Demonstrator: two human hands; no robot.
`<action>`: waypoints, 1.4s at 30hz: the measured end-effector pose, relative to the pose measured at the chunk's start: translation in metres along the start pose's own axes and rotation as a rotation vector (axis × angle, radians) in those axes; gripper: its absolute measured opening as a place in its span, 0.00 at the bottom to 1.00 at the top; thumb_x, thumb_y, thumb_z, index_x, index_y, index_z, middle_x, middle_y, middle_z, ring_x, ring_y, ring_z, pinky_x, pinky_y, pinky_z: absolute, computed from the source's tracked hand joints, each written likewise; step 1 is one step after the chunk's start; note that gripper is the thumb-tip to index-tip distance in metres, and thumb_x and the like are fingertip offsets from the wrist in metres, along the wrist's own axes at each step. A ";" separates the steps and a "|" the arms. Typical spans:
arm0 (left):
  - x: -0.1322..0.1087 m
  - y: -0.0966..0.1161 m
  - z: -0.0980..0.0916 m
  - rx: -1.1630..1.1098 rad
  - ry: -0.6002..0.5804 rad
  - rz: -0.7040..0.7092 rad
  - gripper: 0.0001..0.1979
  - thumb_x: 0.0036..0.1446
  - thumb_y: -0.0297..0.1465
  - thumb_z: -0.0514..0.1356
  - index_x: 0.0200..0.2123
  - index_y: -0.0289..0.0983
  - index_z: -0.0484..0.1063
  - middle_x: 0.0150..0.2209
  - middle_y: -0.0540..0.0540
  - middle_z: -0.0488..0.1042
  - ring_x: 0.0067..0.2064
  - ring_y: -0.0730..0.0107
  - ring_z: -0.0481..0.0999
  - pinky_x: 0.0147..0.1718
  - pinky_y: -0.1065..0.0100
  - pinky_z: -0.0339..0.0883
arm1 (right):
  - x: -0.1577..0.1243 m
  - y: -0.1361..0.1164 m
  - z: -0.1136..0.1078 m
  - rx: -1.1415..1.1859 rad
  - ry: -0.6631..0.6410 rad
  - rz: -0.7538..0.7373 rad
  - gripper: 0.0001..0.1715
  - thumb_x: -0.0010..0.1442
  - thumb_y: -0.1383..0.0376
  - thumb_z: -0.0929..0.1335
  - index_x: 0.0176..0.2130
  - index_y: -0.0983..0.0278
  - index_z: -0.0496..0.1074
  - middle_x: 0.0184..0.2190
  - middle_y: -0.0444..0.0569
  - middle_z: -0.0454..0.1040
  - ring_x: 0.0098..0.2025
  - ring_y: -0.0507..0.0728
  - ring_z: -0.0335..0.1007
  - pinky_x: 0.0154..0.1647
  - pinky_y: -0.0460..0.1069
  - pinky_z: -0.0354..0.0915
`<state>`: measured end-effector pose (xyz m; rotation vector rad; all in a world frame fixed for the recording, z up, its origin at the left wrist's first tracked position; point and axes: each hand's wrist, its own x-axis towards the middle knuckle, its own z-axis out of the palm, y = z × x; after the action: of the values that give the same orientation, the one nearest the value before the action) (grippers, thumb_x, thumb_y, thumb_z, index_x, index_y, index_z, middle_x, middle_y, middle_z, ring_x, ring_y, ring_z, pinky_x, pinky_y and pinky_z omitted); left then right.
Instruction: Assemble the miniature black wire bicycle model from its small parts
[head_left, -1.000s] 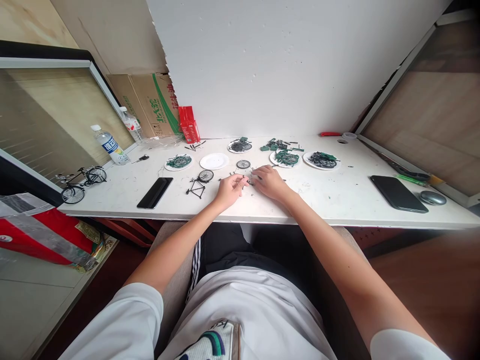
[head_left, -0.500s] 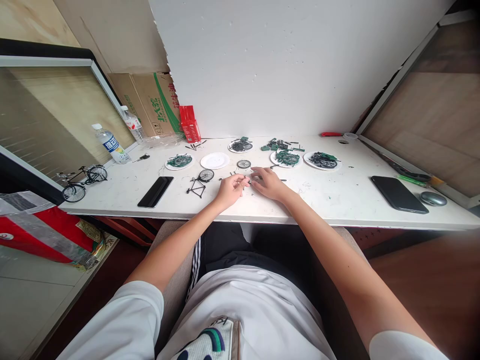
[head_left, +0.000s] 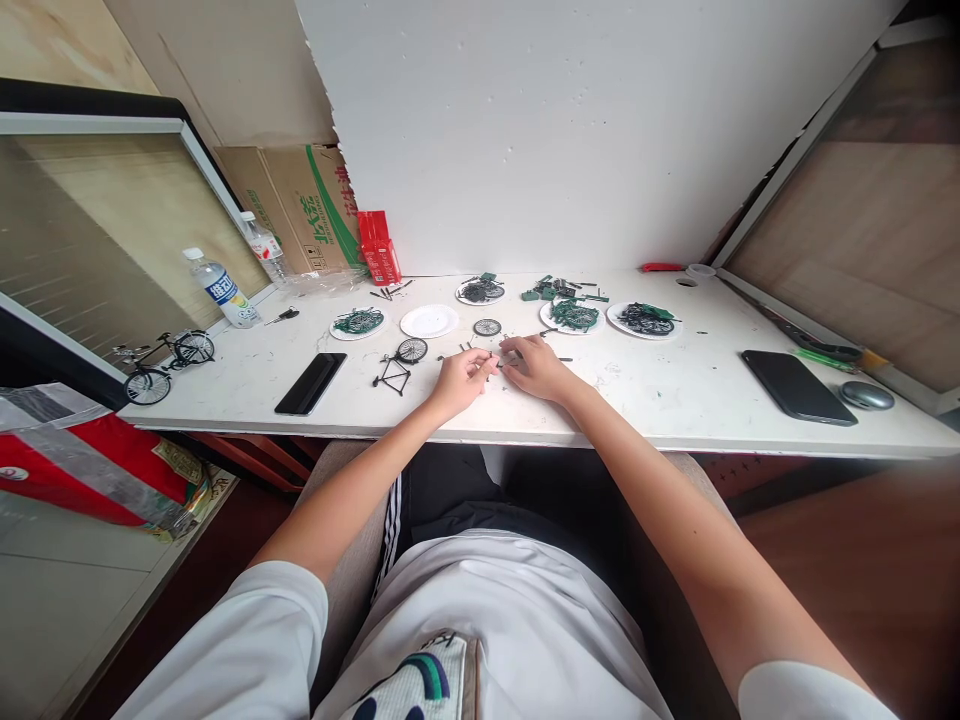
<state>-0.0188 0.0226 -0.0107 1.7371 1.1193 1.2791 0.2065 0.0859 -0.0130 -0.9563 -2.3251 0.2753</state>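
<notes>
Close together above the table's front edge, my left hand point(head_left: 463, 382) and my right hand point(head_left: 537, 367) pinch at a small dark part point(head_left: 491, 358) between their fingertips. Its exact kind is too small to make out. Just beyond the hands lies a loose spoked model wheel point(head_left: 487, 327). To the left is a black model bicycle frame point(head_left: 393, 376) with a wheel point(head_left: 412, 350) at its upper end. A few thin dark pieces lie around the fingers, partly hidden by them.
Paper plates with green and black bicycle parts point(head_left: 574, 316) stand along the back, beside a bare white plate point(head_left: 429, 321). An assembled model bicycle point(head_left: 169, 362) stands far left. Phones point(head_left: 311, 383) lie on both sides; bottles point(head_left: 222, 288) and a red box point(head_left: 380, 248) are back left.
Both hands stay in almost the same place, with only a slight shift of the fingers. Everything else on the table is unmoved.
</notes>
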 end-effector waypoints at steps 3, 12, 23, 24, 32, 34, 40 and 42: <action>0.000 0.000 0.000 0.011 -0.007 0.001 0.21 0.70 0.50 0.65 0.46 0.36 0.80 0.40 0.41 0.86 0.25 0.74 0.76 0.28 0.69 0.72 | 0.000 -0.002 -0.001 -0.004 -0.002 0.000 0.25 0.68 0.61 0.68 0.62 0.63 0.74 0.59 0.60 0.81 0.62 0.73 0.71 0.62 0.66 0.70; -0.001 0.008 0.002 -0.001 -0.014 -0.025 0.22 0.68 0.50 0.67 0.46 0.35 0.80 0.39 0.41 0.86 0.25 0.74 0.75 0.27 0.68 0.74 | 0.000 -0.004 -0.001 -0.037 -0.046 -0.003 0.28 0.70 0.60 0.66 0.66 0.63 0.73 0.62 0.59 0.80 0.65 0.74 0.69 0.65 0.66 0.68; -0.003 0.010 0.003 0.027 -0.050 -0.034 0.21 0.68 0.49 0.67 0.45 0.35 0.79 0.38 0.41 0.86 0.26 0.73 0.76 0.27 0.69 0.73 | -0.001 -0.017 -0.008 -0.108 -0.099 0.023 0.27 0.71 0.59 0.66 0.64 0.65 0.75 0.60 0.62 0.81 0.65 0.74 0.69 0.61 0.65 0.67; -0.003 0.010 0.003 0.034 -0.054 -0.034 0.21 0.68 0.49 0.67 0.45 0.35 0.79 0.38 0.41 0.86 0.26 0.73 0.76 0.27 0.69 0.73 | -0.001 -0.018 -0.008 -0.113 -0.104 0.025 0.27 0.71 0.59 0.66 0.64 0.66 0.75 0.60 0.63 0.81 0.65 0.75 0.69 0.61 0.66 0.67; -0.004 0.012 0.004 0.122 -0.072 0.007 0.19 0.70 0.48 0.64 0.43 0.36 0.80 0.37 0.42 0.86 0.28 0.71 0.76 0.29 0.68 0.74 | -0.001 -0.022 -0.010 -0.123 -0.115 0.027 0.25 0.72 0.58 0.65 0.62 0.65 0.77 0.61 0.63 0.80 0.65 0.75 0.69 0.62 0.67 0.67; -0.004 0.011 0.003 0.143 -0.077 0.019 0.19 0.70 0.47 0.64 0.43 0.36 0.80 0.37 0.42 0.86 0.29 0.71 0.77 0.29 0.68 0.73 | -0.001 -0.022 -0.010 -0.121 -0.113 0.023 0.25 0.72 0.58 0.65 0.61 0.65 0.77 0.60 0.62 0.81 0.65 0.75 0.69 0.62 0.66 0.67; -0.004 0.011 0.003 0.167 -0.101 0.043 0.18 0.70 0.47 0.63 0.42 0.37 0.80 0.37 0.42 0.86 0.33 0.67 0.81 0.32 0.67 0.74 | -0.001 -0.020 -0.009 -0.133 -0.108 0.022 0.24 0.71 0.60 0.66 0.60 0.65 0.79 0.62 0.62 0.80 0.64 0.75 0.70 0.61 0.66 0.68; -0.004 0.012 0.003 0.181 -0.104 0.052 0.17 0.71 0.45 0.63 0.41 0.37 0.80 0.37 0.42 0.87 0.34 0.66 0.82 0.33 0.67 0.74 | 0.000 -0.020 -0.009 -0.133 -0.109 0.023 0.24 0.71 0.60 0.66 0.60 0.65 0.79 0.62 0.62 0.80 0.64 0.75 0.70 0.60 0.66 0.68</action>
<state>-0.0137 0.0144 -0.0024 1.9542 1.1658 1.1334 0.2008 0.0710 0.0018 -1.0567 -2.4587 0.1888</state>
